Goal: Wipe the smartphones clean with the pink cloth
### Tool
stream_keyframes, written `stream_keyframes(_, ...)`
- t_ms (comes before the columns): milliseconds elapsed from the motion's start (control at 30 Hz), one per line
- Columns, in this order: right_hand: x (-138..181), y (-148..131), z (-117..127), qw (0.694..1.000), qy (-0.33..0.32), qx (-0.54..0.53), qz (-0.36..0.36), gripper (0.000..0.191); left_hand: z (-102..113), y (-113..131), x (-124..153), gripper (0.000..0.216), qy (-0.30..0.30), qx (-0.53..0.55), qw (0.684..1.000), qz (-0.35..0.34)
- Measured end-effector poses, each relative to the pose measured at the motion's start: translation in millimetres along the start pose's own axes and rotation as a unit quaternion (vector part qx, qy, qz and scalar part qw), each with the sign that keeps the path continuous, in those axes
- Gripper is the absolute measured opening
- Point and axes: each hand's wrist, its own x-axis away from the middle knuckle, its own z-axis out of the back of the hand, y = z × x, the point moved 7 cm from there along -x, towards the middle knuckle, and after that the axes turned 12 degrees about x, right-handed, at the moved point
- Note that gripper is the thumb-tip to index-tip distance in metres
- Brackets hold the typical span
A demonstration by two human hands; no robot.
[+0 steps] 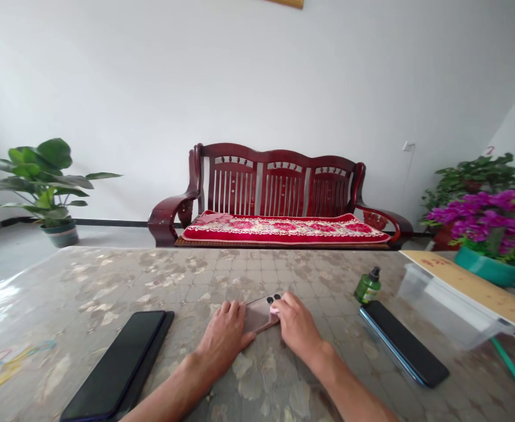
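Note:
A pinkish phone [256, 315] lies back up on the table, its camera lenses at the upper right end. My left hand [224, 328] grips the phone's left end, thumb along the near edge. At the other end, just beside the lenses, my right hand [299, 321] is closed with its fingertips pressed together. A small pale pink-white piece [275, 310] shows under those fingertips, too little of it visible to name. The right fingers hide part of the phone's right end.
A large dark phone [117, 363] lies to the left, near coloured rubber bands [9, 363]. On the right are another phone [405, 343], a green bottle [367, 286], a clear plastic box [442, 305] and purple flowers [495, 223]. Behind the table [152, 275] stands a wooden bench [279, 176].

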Motion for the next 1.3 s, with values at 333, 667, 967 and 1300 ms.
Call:
stream_keyframes(333, 7.3, -19.7, -3.2, 0.998, 0.022, -0.023, 0.060, 0.020, -12.9, -2.3, -3.7, 0.045, -0.009, -0.032, 0.999, -0.033)
stream_keyframes(667, -3.0, 19.6, -2.5, 0.997, 0.029, 0.049, -0.060, 0.021, -5.1, 5.9, 6.2, 0.043, -0.078, -0.057, 0.991, -0.089)
stream_keyframes(967, -0.6, -6.4, -1.6, 0.999, 0.026, 0.030, 0.026, 0.023, -3.6, 6.8, 7.6, 0.051, -0.088, -0.054, 0.989, -0.106)
stream_keyframes(1300, -3.8, -15.3, -4.2, 0.997, 0.019, 0.053, 0.050, 0.022, 7.7, 6.9, 7.8, 0.050, -0.102, -0.021, 0.986, -0.127)
